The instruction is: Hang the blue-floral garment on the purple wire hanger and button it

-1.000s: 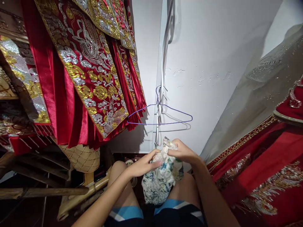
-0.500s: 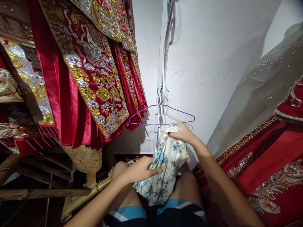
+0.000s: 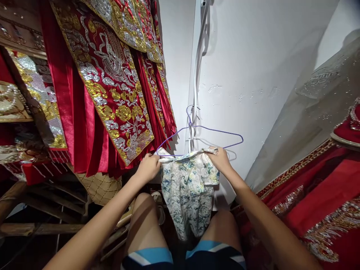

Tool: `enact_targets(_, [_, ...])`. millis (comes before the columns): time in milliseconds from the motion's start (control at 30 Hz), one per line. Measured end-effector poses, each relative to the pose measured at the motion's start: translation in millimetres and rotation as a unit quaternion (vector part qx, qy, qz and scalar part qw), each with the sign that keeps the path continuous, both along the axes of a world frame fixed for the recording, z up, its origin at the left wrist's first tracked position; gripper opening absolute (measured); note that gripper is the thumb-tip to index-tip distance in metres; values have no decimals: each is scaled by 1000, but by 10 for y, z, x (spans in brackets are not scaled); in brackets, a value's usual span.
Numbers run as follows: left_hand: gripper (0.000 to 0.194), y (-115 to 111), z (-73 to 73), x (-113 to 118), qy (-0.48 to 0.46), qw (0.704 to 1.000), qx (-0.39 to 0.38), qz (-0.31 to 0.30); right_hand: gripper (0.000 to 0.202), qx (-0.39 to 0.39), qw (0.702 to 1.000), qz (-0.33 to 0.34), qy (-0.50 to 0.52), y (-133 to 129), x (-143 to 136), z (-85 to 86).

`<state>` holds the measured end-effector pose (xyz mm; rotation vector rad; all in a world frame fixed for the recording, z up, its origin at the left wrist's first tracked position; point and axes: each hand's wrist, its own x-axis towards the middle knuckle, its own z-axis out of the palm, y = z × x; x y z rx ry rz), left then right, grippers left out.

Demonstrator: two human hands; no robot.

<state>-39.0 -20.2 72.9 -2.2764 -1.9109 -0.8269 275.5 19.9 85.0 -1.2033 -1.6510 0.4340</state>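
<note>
A small white shirt with a blue-green and yellow pattern (image 3: pixel 188 191) hangs spread between my two hands. My left hand (image 3: pixel 148 167) grips its upper left edge, fingers closed on the cloth. Over on the other side, my right hand (image 3: pixel 220 160) pinches the upper right edge. Just behind the shirt's top is a purple wire hanger (image 3: pixel 216 130), hooked on a white rack pole (image 3: pixel 194 86). The hanger's left corner overlaps the shirt near my left hand; whether it is inside the cloth I cannot tell.
Red garments with gold and silver embroidery (image 3: pixel 120 93) hang at the left. Bamboo poles (image 3: pixel 42 229) stand below them. To the right are a sheer beaded fabric (image 3: pixel 306 108) and a red beaded gown (image 3: pixel 317 198). Behind is a white wall (image 3: pixel 242 56). A light-coloured shoe (image 3: pixel 157 197) lies on the floor.
The bunched shirt is now stretched open by its top edge. My left hand has moved up and left, away from my lap. The hanger has tilted and turned slightly.
</note>
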Motion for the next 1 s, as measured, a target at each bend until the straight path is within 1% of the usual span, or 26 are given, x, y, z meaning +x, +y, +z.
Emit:
enact_targets(67, [13,86,79,-10,-44,998,48,-17,28,0,1000,-1,8,-73,-5,81])
enact_targets(133, [13,136,194,34,-82,993,80,-37,23,-11,1000,5,28,-116,-39,120])
enact_targets(233, [15,202,365,156,-142,982,87,-86,21,-34,997,31,54,-158,-96,89])
enact_targets(300, [19,267,435,226,-178,974,95,-106,21,-44,995,67,54,-187,-107,40])
enact_targets(400, [31,385,461,274,-205,963,125,-118,21,-49,990,127,32,-222,-79,-6])
enact_targets(467, [36,450,453,288,-197,962,142,-127,19,-49,987,154,20,-229,-64,-7])
enact_targets(500, [37,473,450,299,-185,963,147,-128,19,-47,986,161,19,-228,-69,-4])
enact_targets(567, [38,503,457,336,-162,969,153,-109,19,-43,985,167,22,-230,-108,-3])
enact_targets(633, [39,521,484,383,-141,974,155,-83,19,-45,984,171,26,-256,-171,-10])
enact_targets(700, [38,537,522,415,-127,976,159,-76,14,-38,984,173,25,-317,-215,-13])
enact_targets(733, [36,547,539,419,-124,975,163,-83,10,-24,985,166,27,-357,-216,-7])
enact_targets(767, [35,556,555,412,-122,974,167,-95,19,-2,989,146,33,-398,-199,7])
enact_targets(800, [35,563,567,398,-122,972,171,-108,38,27,992,115,40,-433,-160,31])
enact_targets(867, [35,572,585,357,-115,969,176,-131,75,86,994,25,57,-457,-26,103])
enact_targets(900, [34,572,592,336,-108,968,177,-140,86,107,992,-25,60,-439,63,148])
enact_targets(933, [34,570,600,319,-102,967,181,-146,90,118,989,-71,59,-399,160,198])
enact_targets(967, [33,567,609,306,-96,966,184,-152,90,119,985,-108,54,-342,261,249])
enact_targets(1000, [32,564,620,298,-91,965,187,-159,84,108,984,-135,44,-277,361,300])
